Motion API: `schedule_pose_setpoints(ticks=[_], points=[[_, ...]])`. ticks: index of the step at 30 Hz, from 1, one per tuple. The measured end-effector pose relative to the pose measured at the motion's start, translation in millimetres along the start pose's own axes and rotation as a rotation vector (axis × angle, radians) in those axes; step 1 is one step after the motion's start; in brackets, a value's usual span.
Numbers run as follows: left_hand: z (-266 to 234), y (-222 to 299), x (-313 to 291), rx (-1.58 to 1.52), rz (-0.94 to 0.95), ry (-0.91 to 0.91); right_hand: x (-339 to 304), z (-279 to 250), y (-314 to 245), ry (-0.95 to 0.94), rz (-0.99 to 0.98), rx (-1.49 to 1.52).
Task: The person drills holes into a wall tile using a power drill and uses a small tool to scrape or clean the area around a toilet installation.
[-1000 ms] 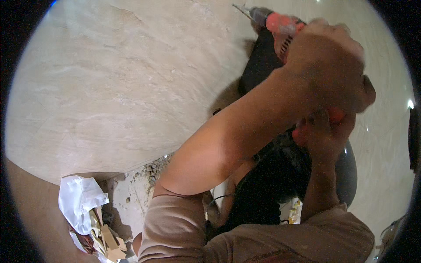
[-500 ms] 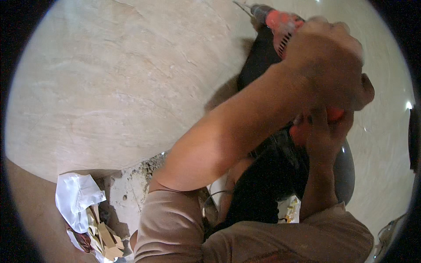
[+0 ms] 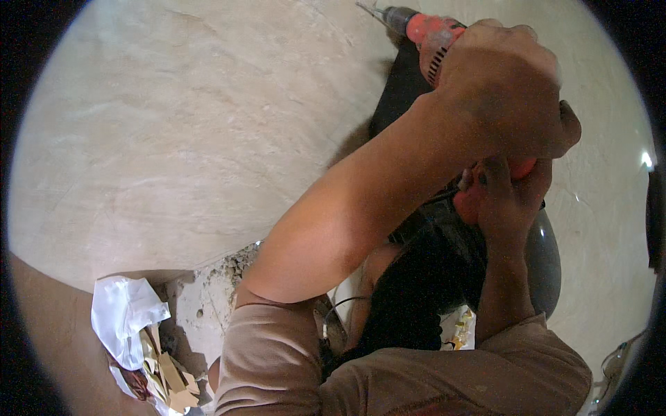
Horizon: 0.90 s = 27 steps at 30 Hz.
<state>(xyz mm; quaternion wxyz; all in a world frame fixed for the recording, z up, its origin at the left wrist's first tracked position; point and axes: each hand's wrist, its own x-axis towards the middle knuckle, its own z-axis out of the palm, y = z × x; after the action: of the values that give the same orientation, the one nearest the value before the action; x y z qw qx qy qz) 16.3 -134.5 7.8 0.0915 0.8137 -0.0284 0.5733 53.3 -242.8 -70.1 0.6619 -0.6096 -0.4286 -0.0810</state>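
A red power drill (image 3: 431, 50) with a dark chuck (image 3: 399, 19) and a thin bit is held at the upper right, its bit pointing to the upper left. Over the drill's body my left hand (image 3: 503, 87) is closed, its forearm crossing the view diagonally. Below it my right hand (image 3: 510, 191) wraps round the red handle (image 3: 470, 202); some of its fingers are hidden by the left hand. Whether the bit touches the pale marbled surface (image 3: 187, 139) cannot be told.
A long black object (image 3: 402, 87) lies under the drill. A rounded dark grey shape (image 3: 546, 277) shows beside my right forearm. At lower left, a crumpled white plastic bag (image 3: 125, 319) and torn cardboard (image 3: 172, 374) lie near rough rubble (image 3: 236, 267).
Both hands and the drill have shifted a little to the left, with the bit's tip moving left too. My grip on the drill is the same.
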Motion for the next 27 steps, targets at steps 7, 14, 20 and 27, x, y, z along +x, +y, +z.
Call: schedule_pose_setpoints(ticks=[7,14,20,27], points=[[6.0,5.7,-1.2,-0.058,0.024,-0.021,-3.3,-7.6,8.2,0.02,-0.063,-0.086],[8.0,-6.0,-3.3,-0.056,-0.001,0.066,3.2,3.1,3.1,0.017,-0.083,-0.019],[-3.4,-0.3,-1.2,-0.083,0.058,-0.084,-2.0,3.3,4.8,0.086,0.0,0.037],[9.9,-6.1,-5.6,-0.067,-0.015,0.1,-1.3,0.7,5.5,-0.028,0.036,0.145]])
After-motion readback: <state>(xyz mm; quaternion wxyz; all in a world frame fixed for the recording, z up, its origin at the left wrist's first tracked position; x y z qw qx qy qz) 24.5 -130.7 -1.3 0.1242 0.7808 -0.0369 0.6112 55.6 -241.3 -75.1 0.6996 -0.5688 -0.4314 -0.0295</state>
